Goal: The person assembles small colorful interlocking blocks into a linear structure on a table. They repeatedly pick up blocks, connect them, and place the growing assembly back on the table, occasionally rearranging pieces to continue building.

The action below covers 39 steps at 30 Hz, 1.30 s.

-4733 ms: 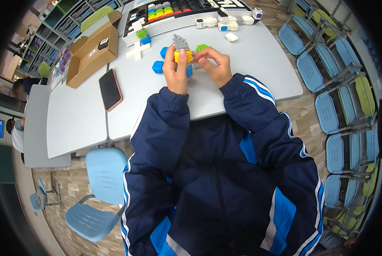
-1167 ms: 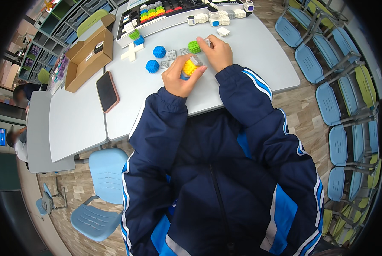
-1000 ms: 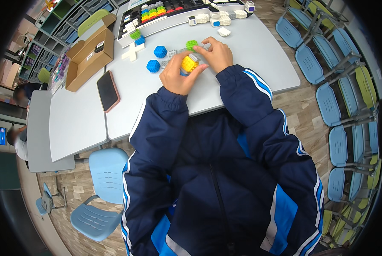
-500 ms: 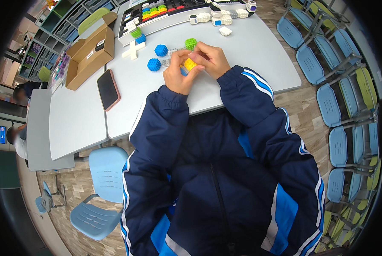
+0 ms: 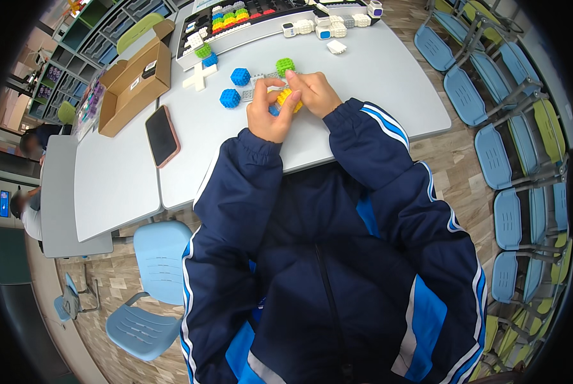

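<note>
A yellow studded building block [image 5: 289, 100] is held between my two hands over the white table. My left hand [image 5: 268, 116] curls round its left side, thumb pressed against it and forefinger arched above. My right hand [image 5: 316, 95] closes on it from the right, its fingertips partly hidden behind the block. Below my left fingers a bit of a blue piece [image 5: 274, 110] shows. Just beyond the hands stand a green studded block [image 5: 285, 65] and some grey connector pieces, partly covered. Two blue studded blocks, one nearer [image 5: 229, 98] and one farther [image 5: 240, 77], lie to the left.
A black phone [image 5: 162, 136] and an open cardboard box [image 5: 135, 83] lie on the left. At the back sits a parts tray [image 5: 190, 59] of coloured bricks, with joined white modules [image 5: 330, 27] along its edge. A white cross piece [image 5: 199, 77] lies before it. Blue chairs [image 5: 156, 262] stand around.
The yellow block has shifted slightly right and turned in my hands. My left forefinger has lifted into an arch, and my right thumb has moved up and back from the left hand.
</note>
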Available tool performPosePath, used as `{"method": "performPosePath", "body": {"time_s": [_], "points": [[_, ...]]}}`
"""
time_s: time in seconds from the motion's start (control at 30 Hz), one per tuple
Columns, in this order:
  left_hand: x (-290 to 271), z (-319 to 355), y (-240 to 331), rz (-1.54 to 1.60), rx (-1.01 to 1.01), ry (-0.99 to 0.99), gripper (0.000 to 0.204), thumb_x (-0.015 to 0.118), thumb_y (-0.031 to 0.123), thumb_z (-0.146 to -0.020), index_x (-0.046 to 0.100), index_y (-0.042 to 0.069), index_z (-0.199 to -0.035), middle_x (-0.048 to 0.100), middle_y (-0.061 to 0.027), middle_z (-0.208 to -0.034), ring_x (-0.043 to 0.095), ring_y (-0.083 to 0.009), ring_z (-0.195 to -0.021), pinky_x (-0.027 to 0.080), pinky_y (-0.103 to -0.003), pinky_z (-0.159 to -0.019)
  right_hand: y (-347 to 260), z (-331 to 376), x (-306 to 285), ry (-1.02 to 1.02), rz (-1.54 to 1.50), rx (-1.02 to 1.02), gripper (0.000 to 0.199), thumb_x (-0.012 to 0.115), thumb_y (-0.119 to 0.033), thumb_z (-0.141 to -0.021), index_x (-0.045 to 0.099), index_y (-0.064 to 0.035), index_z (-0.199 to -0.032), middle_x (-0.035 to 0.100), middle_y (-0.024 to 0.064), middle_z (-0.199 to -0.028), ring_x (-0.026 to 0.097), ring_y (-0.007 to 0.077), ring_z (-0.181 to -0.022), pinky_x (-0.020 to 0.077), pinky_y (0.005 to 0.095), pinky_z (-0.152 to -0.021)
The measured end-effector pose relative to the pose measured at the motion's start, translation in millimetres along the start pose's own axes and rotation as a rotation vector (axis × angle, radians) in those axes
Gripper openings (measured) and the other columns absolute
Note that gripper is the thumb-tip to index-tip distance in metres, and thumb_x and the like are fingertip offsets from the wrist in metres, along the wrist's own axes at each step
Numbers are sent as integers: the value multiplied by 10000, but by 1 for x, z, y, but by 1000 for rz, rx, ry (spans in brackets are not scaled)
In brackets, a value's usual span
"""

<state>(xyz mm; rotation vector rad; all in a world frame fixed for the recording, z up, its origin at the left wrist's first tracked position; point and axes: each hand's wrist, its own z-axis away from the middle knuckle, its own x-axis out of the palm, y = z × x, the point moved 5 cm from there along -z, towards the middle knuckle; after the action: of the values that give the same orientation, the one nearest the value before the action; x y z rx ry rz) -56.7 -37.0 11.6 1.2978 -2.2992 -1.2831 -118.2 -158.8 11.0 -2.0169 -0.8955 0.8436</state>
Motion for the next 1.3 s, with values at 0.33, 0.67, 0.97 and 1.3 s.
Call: {"method": "performPosePath", "body": {"time_s": [0.33,0.67,0.97,1.3], "points": [[1,1,2,0,45,-26,254,672,105,-911,489,20,-1065,670,-56,-719,536,-34,-604,393,-171,-541,9,-1,1,-26,-61,53,530,476,-360,-1010,636,86,-774,605,123,-599,537,113,-575,438,316,-529],[-1,4,20,-168,251,-27,327,728,141,-848,507,-4,-1040,688,-167,-819,689,-192,-725,501,-261,-667,23,-10,-16,91,-448,219,561,463,-410,-1006,594,-23,-620,547,33,-561,517,91,-520,399,254,-495],[-7,4,14,111,128,46,334,647,193,-910,471,-14,-1104,655,-134,-886,633,-175,-826,480,-271,-771,18,-7,-34,359,650,329,469,627,-482,-887,629,-34,-753,665,156,-702,633,348,-673,477,454,-630],[-9,1,11,103,81,131,380,378,319,-1034,439,-2,-1226,631,-118,-1010,509,-94,-778,407,-227,-749,17,-3,-32,470,608,46,396,709,-412,-837,677,-69,-1031,655,87,-868,605,263,-860,494,376,-715]]}}
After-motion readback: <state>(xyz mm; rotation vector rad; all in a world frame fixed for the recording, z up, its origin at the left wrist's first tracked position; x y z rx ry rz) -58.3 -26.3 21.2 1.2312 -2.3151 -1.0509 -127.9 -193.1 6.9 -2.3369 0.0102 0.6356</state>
